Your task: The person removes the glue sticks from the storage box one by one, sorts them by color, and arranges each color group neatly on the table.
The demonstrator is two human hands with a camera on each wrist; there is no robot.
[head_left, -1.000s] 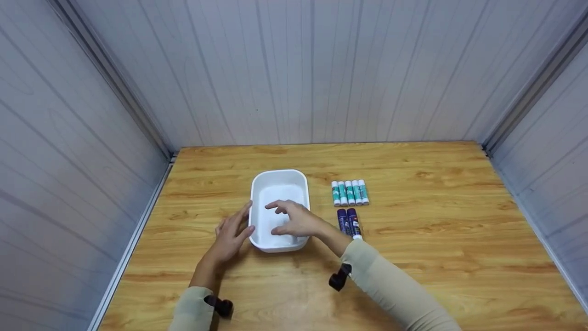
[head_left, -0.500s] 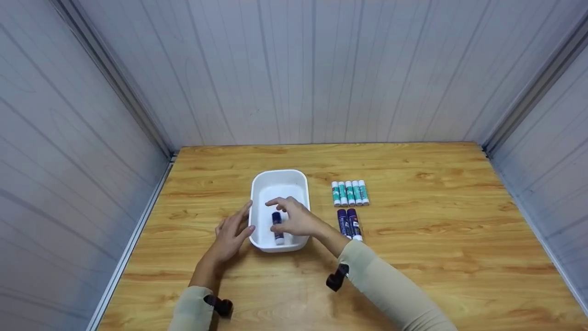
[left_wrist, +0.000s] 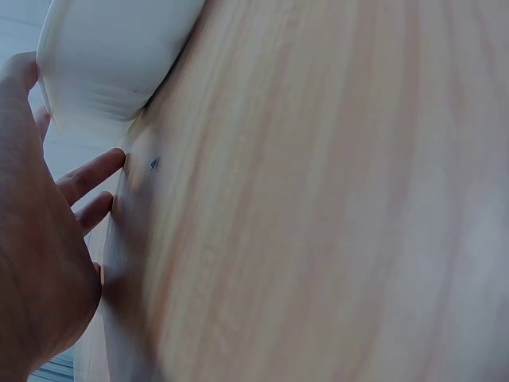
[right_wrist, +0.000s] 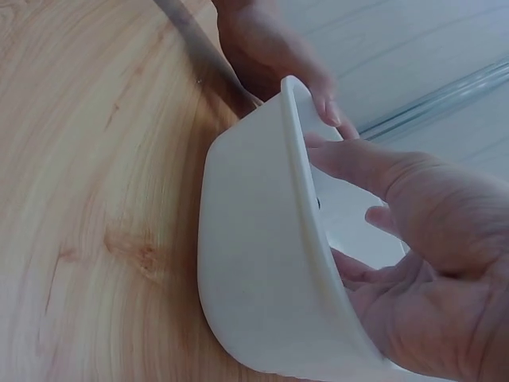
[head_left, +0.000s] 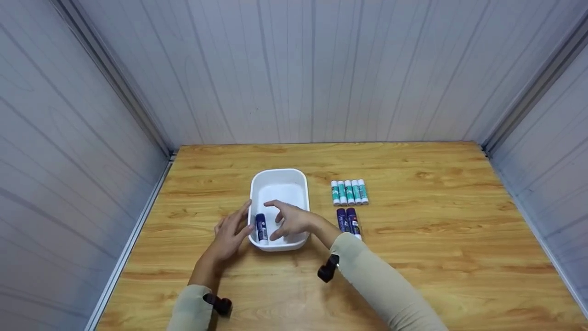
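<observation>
A white tub point(head_left: 279, 177) stands on the wooden table point(head_left: 413, 248). Inside it, against the left wall, lies a purple glue stick point(head_left: 261, 228). My right hand point(head_left: 288, 221) hovers in the tub with fingers spread, holding nothing. My left hand point(head_left: 231, 233) rests with straight fingers against the tub's left outer wall. The right wrist view shows the tub's outer wall point(right_wrist: 254, 263), my right hand point(right_wrist: 413, 263) inside the rim and the left hand point(right_wrist: 270, 56) beyond it. In the left wrist view the left hand point(left_wrist: 40, 239) lies beside the tub point(left_wrist: 111, 56).
Two purple glue sticks point(head_left: 348, 221) lie on the table right of the tub, close to my right forearm. Several green-and-white glue sticks point(head_left: 349, 191) lie in a row behind them. Grey panel walls enclose the table on three sides.
A purple glue stick came into view in the tub under my right hand and now lies by the left wall. The right hand has drawn slightly left and back. The left hand stayed.
</observation>
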